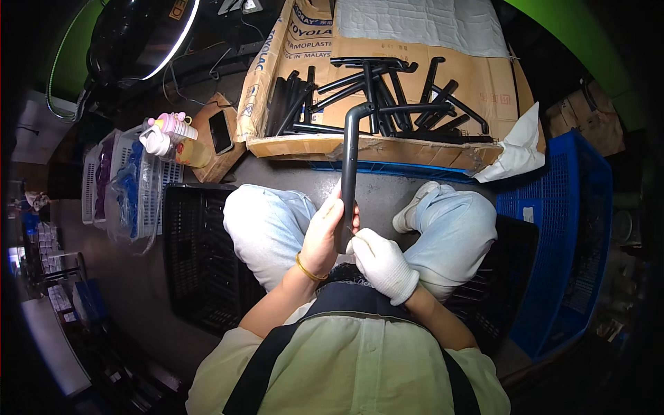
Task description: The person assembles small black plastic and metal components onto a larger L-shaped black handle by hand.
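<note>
A long black handle (350, 160), bent at its top end, stands nearly upright over my lap. My bare left hand (323, 234) is wrapped round its lower part. My right hand (382, 265), in a white knit glove, is closed at the bottom end of the handle, its fingertips pinched together against or beside it. What those fingertips hold, if anything, is too small to make out. Beyond the handle, several similar black handles (394, 104) lie in a loose pile on a cardboard-lined work surface (304, 147).
Blue crates (560, 228) stand at the right, and a black crate (197, 259) is by my left knee. At the left are white baskets (124, 183), a bottle (194, 152) and a phone (220, 132) on a wooden block. A lamp (142, 38) hangs at upper left.
</note>
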### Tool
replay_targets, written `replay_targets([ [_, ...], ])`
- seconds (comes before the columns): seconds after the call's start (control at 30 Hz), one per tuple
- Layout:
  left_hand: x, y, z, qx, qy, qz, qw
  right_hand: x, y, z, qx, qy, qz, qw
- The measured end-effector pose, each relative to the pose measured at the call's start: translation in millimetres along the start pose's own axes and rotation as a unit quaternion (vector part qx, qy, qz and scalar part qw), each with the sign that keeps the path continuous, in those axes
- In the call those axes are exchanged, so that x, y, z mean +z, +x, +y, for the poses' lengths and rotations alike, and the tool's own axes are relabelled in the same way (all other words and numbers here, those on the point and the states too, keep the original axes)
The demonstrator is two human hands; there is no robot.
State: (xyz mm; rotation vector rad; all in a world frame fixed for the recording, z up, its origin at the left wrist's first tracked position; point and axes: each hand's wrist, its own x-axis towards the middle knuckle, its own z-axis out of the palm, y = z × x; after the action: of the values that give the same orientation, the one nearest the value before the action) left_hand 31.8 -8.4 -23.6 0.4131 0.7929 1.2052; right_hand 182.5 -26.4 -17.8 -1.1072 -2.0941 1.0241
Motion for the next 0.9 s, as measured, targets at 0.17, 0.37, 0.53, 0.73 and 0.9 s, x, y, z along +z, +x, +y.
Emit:
replay_targets([
  [0.17,-0.1,-3.6,2.7,-0.012,0.011,-0.003,1.0,-7.5,4.6,-6.8,0.08,0.05,-0.043,0.995],
  [0.37,4.0,-5.5,3.6,-0.014,0.021,0.008,1.0,-9.9,4.5,-5.7,0.108,0.159,-0.052,0.98],
  [0.53,5.3,-6.1,3.5,-0.008,0.036,0.01,0.999,-13.2,5.3,-4.0,0.184,0.23,-0.097,0.951],
  [0.73,6.4,-6.0,2.4,-0.003,0.048,0.01,0.999,-16.3,6.3,-5.0,0.245,0.28,-0.122,0.92],
  [0.9,7.3,-8.4,-0.8,0.013,0.097,0.012,0.995,-20.3,7.7,-6.8,0.215,0.297,-0.131,0.921],
])
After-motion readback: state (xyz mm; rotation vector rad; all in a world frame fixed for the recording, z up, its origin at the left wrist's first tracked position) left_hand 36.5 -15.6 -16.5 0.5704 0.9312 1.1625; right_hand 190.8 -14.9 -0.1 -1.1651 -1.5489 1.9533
